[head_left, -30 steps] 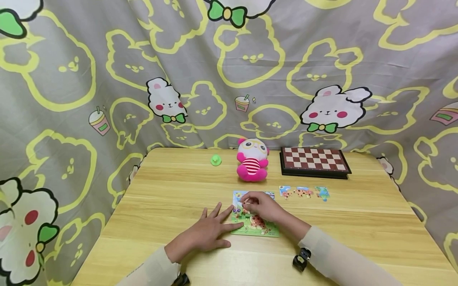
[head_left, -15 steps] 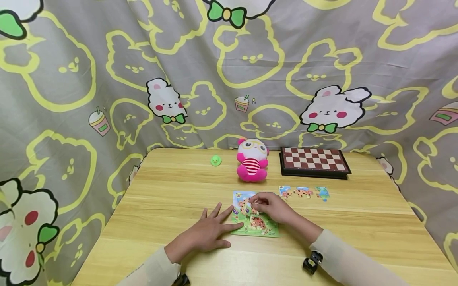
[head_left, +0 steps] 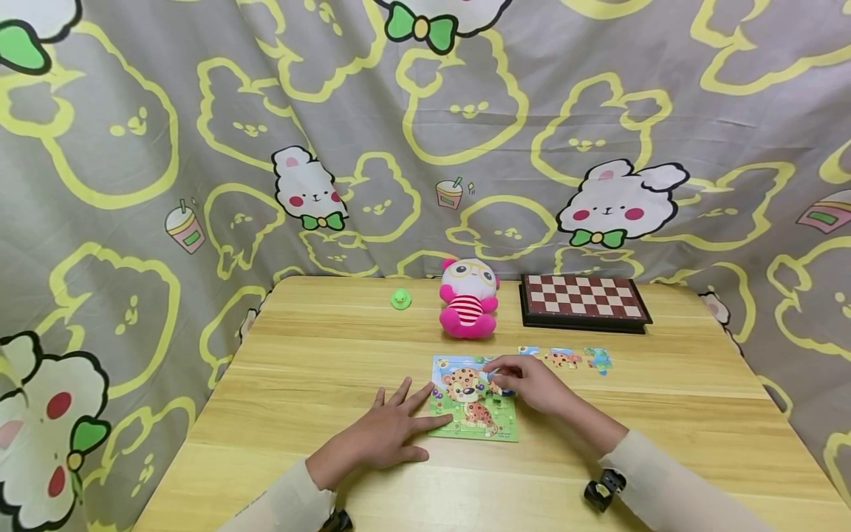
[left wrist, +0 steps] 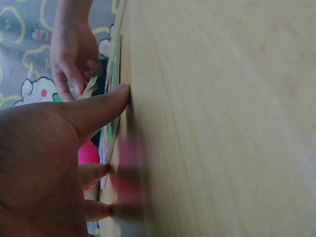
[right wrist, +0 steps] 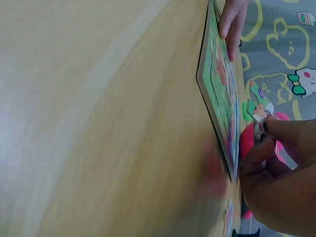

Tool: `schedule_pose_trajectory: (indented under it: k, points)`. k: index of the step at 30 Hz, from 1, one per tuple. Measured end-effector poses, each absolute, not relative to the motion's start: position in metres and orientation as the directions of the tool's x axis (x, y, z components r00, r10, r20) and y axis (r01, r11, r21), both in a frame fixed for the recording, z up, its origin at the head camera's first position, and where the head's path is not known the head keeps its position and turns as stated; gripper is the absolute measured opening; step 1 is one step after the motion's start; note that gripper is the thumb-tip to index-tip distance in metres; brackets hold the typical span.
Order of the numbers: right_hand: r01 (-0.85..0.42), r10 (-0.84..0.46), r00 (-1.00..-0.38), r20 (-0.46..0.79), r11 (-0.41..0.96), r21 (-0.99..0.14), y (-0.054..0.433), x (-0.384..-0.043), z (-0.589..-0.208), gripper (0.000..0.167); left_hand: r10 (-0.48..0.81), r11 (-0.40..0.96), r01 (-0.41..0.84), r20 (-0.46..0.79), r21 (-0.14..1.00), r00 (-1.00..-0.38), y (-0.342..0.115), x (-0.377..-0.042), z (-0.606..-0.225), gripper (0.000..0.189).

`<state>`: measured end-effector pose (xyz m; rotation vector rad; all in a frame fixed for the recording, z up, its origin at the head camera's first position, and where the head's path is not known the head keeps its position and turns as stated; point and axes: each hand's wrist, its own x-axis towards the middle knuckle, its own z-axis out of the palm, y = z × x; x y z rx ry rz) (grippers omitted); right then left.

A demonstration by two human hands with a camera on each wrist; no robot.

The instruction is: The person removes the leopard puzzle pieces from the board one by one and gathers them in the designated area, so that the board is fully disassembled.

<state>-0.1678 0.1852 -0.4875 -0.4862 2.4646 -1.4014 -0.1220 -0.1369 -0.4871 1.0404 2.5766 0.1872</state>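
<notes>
"What's in hand?"

"One puzzle piece (right wrist: 259, 112), green, white and peach. I pinch it between thumb and fingers of my right hand (head_left: 537, 384), tilted, clear of the puzzle board (head_left: 508, 433), above its right side."

"And the other?"

"My left hand (head_left: 391, 434) lies low with fingers spread, gripping nothing. Index finger reaches over the board's left edge; thumb is off it, towards me."

"The board itself?"

"Flat on the wooden surface (head_left: 312, 355) before me. Spotted animal on green, blue sky at the top."

"Nearby?"

"Loose pieces (head_left: 561, 359) in a row, beyond and right of the board; my right hand partly covers the leftmost. Farther back, left to right: green duck (head_left: 401, 298), pink-and-white plush toy (head_left: 468, 304), checkered game board (head_left: 585, 298)."

"Beyond those?"

"Grey curtain (head_left: 372, 96), yellow outlines and white rabbits."
</notes>
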Motion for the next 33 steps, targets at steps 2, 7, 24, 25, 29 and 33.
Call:
schedule_pose_trajectory:
  k: [2,7,24,25,29,33]
  points:
    - [-0.142,-0.399,-0.914,-0.076,0.489,-0.86,0.19,-0.167,-0.487,0.021,0.693,0.721,0.645,-0.274,0.254,-0.667,-0.137,-0.122,-0.487,0.064]
    - [-0.109,-0.367,-0.924,-0.104,0.514,-0.851,0.202,-0.165,-0.486,0.021,0.697,0.717,0.649,-0.269,0.254,-0.665,-0.136,-0.121,-0.486,0.064]
    - [-0.113,-0.306,-0.949,-0.077,0.556,-0.824,0.24,-0.157,-0.495,0.019,0.695,0.719,0.65,-0.261,0.248,-0.67,-0.136,-0.121,-0.486,0.064]
    - [-0.108,-0.302,-0.95,-0.081,0.561,-0.821,0.241,-0.157,-0.495,0.019,0.695,0.719,0.649,-0.262,0.248,-0.67,-0.136,-0.121,-0.486,0.064]
    - [-0.109,-0.294,-0.952,-0.084,0.584,-0.804,0.243,-0.156,-0.497,0.018,0.694,0.72,0.646,-0.264,0.252,-0.67,-0.136,-0.121,-0.485,0.064]
    - [-0.134,-0.297,-0.952,-0.069,0.61,-0.781,0.246,-0.155,-0.499,0.018,0.694,0.72,0.645,-0.265,0.254,-0.67,-0.137,-0.12,-0.486,0.064]
